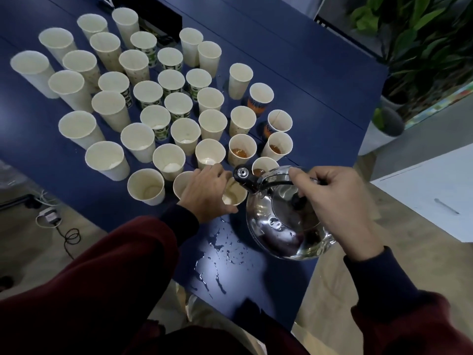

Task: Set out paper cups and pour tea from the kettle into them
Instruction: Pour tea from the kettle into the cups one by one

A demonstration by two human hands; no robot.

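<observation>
Right hand point(335, 201) fingers grip the kettle point(284, 221) handle; left hand point(207, 193) fingers curl round a cup point(234, 194) on the bench point(307, 80).

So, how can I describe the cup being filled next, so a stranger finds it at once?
Start at the steel kettle at the blue table's near edge. Its black spout hangs over one cup. Only this cup is gripped by the left hand.
</observation>
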